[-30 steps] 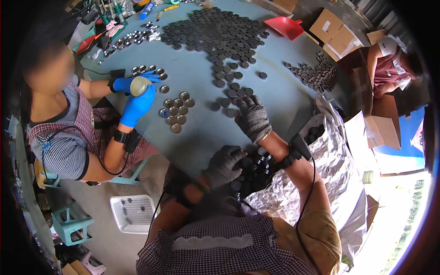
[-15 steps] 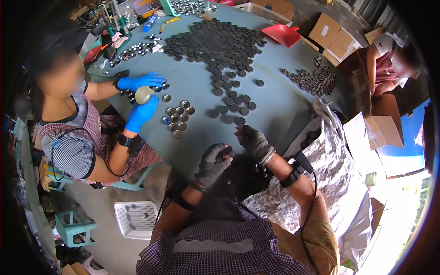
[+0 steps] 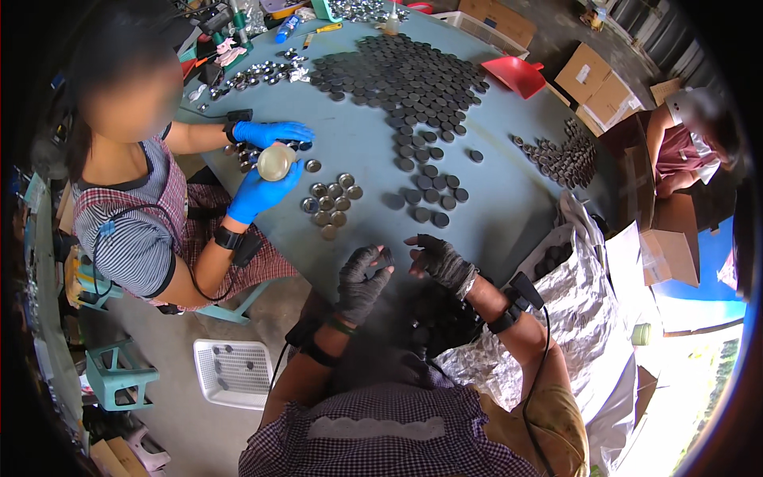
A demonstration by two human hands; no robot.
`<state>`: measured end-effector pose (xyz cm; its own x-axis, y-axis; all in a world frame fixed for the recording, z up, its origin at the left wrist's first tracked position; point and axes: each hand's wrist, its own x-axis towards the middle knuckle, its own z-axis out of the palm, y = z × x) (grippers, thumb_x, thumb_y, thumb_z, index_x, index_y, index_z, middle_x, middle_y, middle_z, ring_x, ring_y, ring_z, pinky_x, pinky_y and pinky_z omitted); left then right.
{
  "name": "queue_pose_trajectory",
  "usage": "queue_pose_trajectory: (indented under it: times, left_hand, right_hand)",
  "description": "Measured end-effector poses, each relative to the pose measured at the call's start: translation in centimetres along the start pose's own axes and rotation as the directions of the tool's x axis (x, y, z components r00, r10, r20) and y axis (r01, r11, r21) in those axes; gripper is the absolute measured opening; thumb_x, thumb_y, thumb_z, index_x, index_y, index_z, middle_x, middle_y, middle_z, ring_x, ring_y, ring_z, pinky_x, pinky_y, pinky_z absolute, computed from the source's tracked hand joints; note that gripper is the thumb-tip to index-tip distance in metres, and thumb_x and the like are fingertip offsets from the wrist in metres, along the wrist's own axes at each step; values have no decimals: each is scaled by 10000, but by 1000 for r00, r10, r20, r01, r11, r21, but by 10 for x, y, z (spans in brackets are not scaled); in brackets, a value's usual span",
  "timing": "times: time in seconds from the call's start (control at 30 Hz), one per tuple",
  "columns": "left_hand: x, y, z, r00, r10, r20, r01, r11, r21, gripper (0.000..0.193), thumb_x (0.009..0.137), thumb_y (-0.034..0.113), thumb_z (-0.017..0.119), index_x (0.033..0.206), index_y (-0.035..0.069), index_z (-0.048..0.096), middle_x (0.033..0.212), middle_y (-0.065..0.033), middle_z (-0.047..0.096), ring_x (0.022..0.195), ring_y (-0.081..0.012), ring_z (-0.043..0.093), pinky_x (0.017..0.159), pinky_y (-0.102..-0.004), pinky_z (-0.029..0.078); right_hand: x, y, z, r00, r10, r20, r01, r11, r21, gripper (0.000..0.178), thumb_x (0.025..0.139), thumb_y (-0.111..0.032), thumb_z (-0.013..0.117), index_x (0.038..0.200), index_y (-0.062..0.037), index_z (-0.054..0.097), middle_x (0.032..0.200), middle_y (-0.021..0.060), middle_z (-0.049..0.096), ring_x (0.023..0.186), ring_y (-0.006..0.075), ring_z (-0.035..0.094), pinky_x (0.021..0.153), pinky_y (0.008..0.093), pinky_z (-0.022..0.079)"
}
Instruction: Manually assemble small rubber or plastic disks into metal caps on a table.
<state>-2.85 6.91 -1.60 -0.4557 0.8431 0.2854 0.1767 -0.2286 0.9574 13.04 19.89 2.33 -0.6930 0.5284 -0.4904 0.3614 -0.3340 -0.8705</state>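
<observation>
No lettering or number can be read across this workroom. A white label, its print too small to make out, marks a cardboard box (image 3: 598, 86) beyond the right far edge of the blue-green table (image 3: 493, 199). At the table's left far edge, a blue tube (image 3: 287, 29) shows pale patches, too small to tell as print. Past the table's right edge, a pink-and-white patch (image 3: 727, 270) on a blue panel (image 3: 714, 248) is equally unclear.

Dark discs (image 3: 407, 83) look matt, the scoop (image 3: 517, 76) smooth plastic, the sack (image 3: 584, 298) crinkled.
</observation>
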Motion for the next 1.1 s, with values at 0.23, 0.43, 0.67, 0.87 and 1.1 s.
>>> queue_pose_trajectory:
  times: [0.23,0.43,0.67,0.87,1.1]
  left_hand:
    - [6,-16,-14,1000,24,-17,-23,998,64,402,709,-32,736,1094,-5,623,989,-78,622,851,-155,569,777,-298,485]
    - [4,-27,-33,988,41,-150,-15,985,171,439,767,-52,693,1181,-17,551,976,-43,566,863,-129,520,824,-281,460]
    - [-3,-16,-50,996,60,-69,-30,927,374,322,819,-2,654,1120,-21,544,920,-60,542,832,-151,529,796,-290,463]
    - [-8,-35,-45,990,91,-110,-53,949,310,298,840,30,647,1119,-14,552,927,-58,554,825,-147,531,790,-291,468]
    - [-4,-25,-33,997,70,-11,-61,931,360,260,825,15,650,1078,9,592,937,-48,572,814,-134,534,770,-277,470]
  right_hand:
    - [40,13,24,937,-337,93,343,938,-46,340,859,-144,639,1170,-30,564,923,63,644,861,124,616,764,282,495]
    - [86,-19,51,916,-387,105,384,772,-507,249,777,-160,704,982,-44,621,891,103,630,794,211,623,732,326,500]
    - [148,-30,76,714,-668,207,495,274,-825,361,702,-147,712,1020,-62,565,1016,163,587,959,356,573,801,480,467]
    - [131,-30,66,860,-432,272,277,-53,-960,219,717,-217,705,923,-149,675,1033,139,611,967,312,596,773,433,492]
    - [82,-46,3,856,-512,-69,-99,-32,-995,220,837,-203,563,1028,-174,667,1034,93,645,1025,288,596,833,434,480]
